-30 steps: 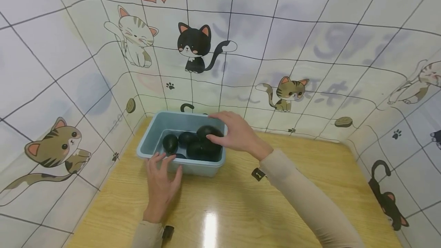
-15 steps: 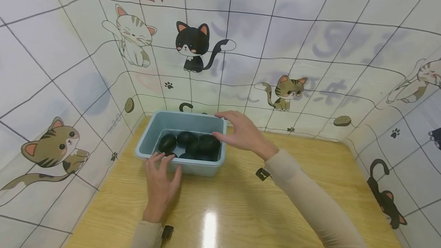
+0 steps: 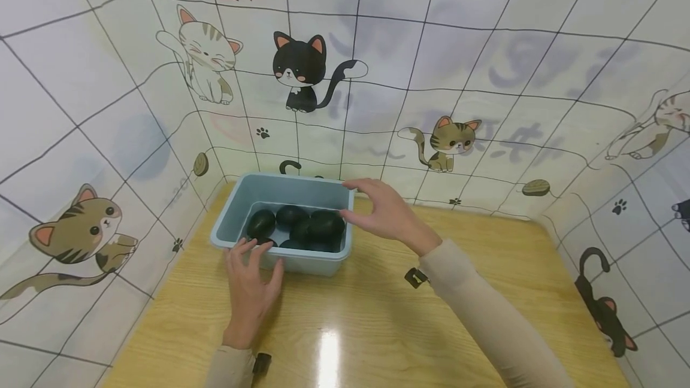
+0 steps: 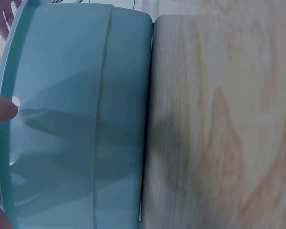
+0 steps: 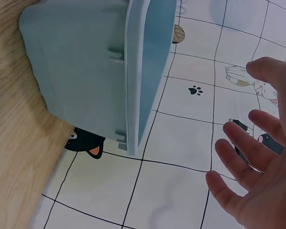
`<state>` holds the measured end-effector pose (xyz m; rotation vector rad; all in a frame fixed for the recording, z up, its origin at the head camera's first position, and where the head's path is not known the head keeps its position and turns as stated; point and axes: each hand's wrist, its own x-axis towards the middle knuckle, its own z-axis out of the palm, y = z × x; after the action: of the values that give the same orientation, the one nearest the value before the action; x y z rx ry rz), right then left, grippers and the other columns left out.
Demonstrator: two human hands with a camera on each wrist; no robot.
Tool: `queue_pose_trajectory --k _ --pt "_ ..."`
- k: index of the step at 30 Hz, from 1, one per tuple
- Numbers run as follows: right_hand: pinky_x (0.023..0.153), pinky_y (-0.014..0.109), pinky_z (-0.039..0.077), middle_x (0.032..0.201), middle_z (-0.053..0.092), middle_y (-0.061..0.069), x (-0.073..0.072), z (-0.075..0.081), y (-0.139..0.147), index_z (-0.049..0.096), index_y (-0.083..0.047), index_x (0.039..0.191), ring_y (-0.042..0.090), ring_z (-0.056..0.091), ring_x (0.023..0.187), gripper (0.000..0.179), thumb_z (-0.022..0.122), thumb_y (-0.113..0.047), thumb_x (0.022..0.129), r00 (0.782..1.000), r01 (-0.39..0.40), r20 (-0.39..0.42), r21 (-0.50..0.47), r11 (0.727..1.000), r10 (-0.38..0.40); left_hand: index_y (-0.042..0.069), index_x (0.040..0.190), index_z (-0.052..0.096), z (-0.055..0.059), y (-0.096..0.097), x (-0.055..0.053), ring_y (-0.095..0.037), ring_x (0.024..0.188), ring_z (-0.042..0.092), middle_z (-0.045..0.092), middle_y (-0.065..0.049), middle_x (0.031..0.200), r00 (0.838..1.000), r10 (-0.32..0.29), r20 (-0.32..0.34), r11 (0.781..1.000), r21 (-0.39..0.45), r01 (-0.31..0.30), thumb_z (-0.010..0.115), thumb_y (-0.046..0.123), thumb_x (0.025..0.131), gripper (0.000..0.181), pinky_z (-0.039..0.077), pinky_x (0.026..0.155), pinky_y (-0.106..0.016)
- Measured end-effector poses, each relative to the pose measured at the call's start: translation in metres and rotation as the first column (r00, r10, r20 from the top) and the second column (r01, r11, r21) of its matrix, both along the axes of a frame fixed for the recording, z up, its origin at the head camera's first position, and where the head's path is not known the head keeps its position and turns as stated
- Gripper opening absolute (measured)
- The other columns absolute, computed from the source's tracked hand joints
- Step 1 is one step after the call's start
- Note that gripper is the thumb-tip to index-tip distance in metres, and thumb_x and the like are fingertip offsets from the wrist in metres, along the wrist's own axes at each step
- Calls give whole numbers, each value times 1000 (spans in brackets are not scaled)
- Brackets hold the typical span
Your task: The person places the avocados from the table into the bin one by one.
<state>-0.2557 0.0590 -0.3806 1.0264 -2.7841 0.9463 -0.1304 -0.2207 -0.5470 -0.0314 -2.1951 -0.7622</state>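
A light blue plastic bin (image 3: pixel 309 263) stands on the wooden table near the back left corner. Several dark green, glossy avocados (image 3: pixel 261 223) lie in it, heaped toward its right end; one avocado (image 3: pixel 326 226) sits on top there. My left hand (image 3: pixel 250 283) holds the front rim, its fingertips hooked over the edge and the thumb outside, below the rim. Just past the bin's right rim, my right hand (image 3: pixel 385 211) hovers with fingers spread, holding nothing. The right wrist view shows the same hand (image 5: pixel 257 157) apart from the bin's end wall (image 5: pixel 76 62).
Walls covered with a cat-printed sheet (image 3: pixel 388 76) close in the table at the back and sides. The wooden tabletop (image 3: pixel 431 328) extends right and forward of the bin. Small black devices (image 3: pixel 416 278) sit at both wrists.
My right hand has let go of an avocado at the right end of the bin and drawn back to the right. My left hand has stayed on the front rim.
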Motion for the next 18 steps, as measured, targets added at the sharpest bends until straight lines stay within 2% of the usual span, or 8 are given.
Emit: queue_pose_trajectory --k 6,12,18 --pt "113 54 49 149 65 0 0 -5 9 61 -18 149 28 63 133 61 76 -44 96 1000 31 7 -61 998 -30 5 122 68 -1 0 -1 -52 136 47 54 -29 135 1000 3 -13 1000 -3 -3 78 18 88 38 22 118 -83" --pt "115 55 47 148 64 0 4 -11 15 59 -20 151 25 61 135 61 74 -45 97 997 63 46 -90 994 -59 6 123 67 0 -1 0 -52 137 46 54 -29 135 1000 2 0 1000 -1 -2 78 17 87 39 21 118 -83" --pt "114 56 48 145 67 2 10 -20 19 61 -18 148 26 62 132 57 75 -42 98 994 99 58 -171 980 -90 5 122 67 0 0 -1 -52 137 46 54 -29 135 1000 5 -6 1000 3 -5 78 16 87 39 21 119 -83"
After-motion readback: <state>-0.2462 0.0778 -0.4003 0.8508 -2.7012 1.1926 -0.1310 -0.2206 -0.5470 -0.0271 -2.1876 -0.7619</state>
